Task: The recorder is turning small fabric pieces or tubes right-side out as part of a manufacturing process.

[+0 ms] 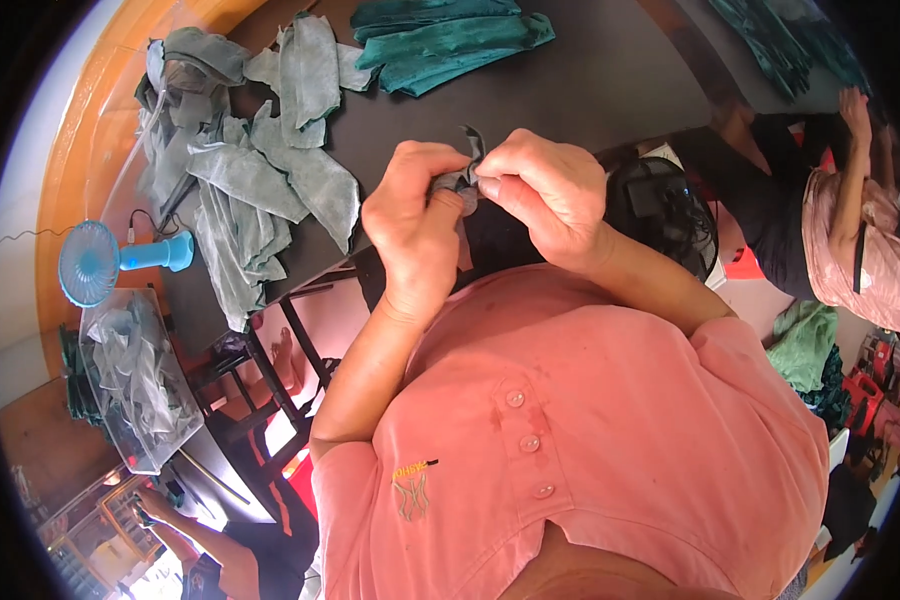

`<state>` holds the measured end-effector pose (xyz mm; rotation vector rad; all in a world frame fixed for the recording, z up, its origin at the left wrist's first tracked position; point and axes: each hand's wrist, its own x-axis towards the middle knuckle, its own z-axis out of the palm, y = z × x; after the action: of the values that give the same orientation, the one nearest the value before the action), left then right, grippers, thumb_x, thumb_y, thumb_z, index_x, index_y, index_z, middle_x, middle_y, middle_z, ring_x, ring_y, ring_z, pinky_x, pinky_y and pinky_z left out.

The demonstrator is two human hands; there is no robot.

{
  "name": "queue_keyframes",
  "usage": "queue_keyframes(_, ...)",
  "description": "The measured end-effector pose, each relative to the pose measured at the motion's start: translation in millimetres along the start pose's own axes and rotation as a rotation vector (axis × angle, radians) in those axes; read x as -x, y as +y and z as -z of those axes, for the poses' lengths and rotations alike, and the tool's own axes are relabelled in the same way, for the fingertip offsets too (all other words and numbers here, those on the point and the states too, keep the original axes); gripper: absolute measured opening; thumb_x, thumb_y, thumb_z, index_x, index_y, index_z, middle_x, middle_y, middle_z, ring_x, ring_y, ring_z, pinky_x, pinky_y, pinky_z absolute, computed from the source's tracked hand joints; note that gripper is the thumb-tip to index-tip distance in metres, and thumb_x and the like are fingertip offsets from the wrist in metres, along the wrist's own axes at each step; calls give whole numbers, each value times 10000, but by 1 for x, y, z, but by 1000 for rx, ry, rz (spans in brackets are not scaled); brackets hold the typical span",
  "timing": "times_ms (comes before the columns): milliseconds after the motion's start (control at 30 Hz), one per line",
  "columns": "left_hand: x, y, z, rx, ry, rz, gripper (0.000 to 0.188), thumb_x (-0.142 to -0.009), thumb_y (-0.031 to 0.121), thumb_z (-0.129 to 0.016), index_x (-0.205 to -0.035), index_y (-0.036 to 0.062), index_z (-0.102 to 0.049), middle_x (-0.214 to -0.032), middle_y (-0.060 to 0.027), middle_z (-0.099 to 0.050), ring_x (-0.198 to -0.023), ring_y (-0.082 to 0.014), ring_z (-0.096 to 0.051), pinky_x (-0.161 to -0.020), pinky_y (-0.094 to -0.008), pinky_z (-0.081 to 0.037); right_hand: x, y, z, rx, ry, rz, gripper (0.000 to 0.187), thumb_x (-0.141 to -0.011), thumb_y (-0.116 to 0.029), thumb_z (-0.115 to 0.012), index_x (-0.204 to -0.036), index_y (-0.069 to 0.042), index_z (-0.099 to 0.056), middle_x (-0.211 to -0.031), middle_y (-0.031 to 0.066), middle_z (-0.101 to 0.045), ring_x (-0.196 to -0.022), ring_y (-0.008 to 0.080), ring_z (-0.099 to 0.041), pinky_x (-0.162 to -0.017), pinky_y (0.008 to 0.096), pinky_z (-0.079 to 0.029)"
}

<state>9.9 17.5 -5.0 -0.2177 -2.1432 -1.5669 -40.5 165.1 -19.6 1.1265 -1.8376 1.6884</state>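
My left hand (413, 220) and my right hand (552, 192) meet near the table's front edge, each with thumb and fingers pinched. Between them is a small dark grey fabric strip (474, 146), gripped from both sides. Its narrow end sticks up above my fingertips, and the rest is partly hidden by my fingers. Left of my hands lie loose grey-green cloth pieces (305, 180), overlapping one another and hanging over the table edge. A stack of teal cloth pieces (450, 45) rests beyond my hands.
The dark table (590, 75) has a small blue fan (90, 262) at its left end. Below that, a clear bin (145, 400) holds grey cloth. A black mesh bag (665, 210) is by my right arm. Other people (855, 230) sit at right and lower left.
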Motion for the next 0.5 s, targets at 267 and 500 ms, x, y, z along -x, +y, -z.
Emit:
queue_keyframes(267, 10, -7, 1, 9, 118, 155, 149, -723, -105, -555, -835, -13, -589, -780, -18, -575, -641, -64, -491, -555, -226, -409, -8, -6, -7, -27, -124, -103, 74, -801, 25, -632, -848, -29, -611, -717, 86, -558, -572, 201, -550, -529, 296, -423)
queue_keyframes(500, 1, -4, 11, 26, -33, 71, 301, -699, -141, -519, -950, -35, -647, -884, -145, -627, -757, -246, -631, -663, -319, -510, -15, -8, -7, -290, -89, -377, 14, -844, 16, -597, -856, 13, -601, -734, 35, -584, -621, 83, -507, -557, 238, -399)
